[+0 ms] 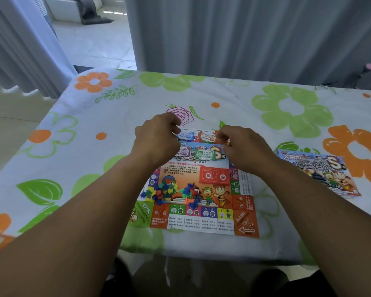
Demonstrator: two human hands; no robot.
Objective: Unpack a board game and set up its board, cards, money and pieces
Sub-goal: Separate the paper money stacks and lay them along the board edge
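**Now both hands sit over the paper money at the board's far edge**

Flat on the table, the colourful square paper game board (204,219) lies straight ahead of the person, its orange arrow corner nearest on the right. Across its far part lie four small paper money notes: a blue note (186,135) and an orange note (207,137) side by side at the far edge, and just nearer a purple note (185,150) beside a green note (205,154). A red stack of cards with a question mark (215,176) rests on the board's middle right. Two heaps of small plastic pieces lie on the near left of the artwork: a mixed-colour heap (163,190) and a mostly blue and red heap (192,195) beside it.

The left hand (159,140) hovers with fingers curled, tips at the blue note's left end. The right hand (243,148) has curled fingers too, tips at the board's far right corner beside the orange note. Whether either hand actually pinches a note cannot be told.

Well to the right lies the game's printed cardboard box (321,172). Everything rests on a white tablecloth with green and orange flowers (116,125), with grey pleated curtains (244,35) behind.
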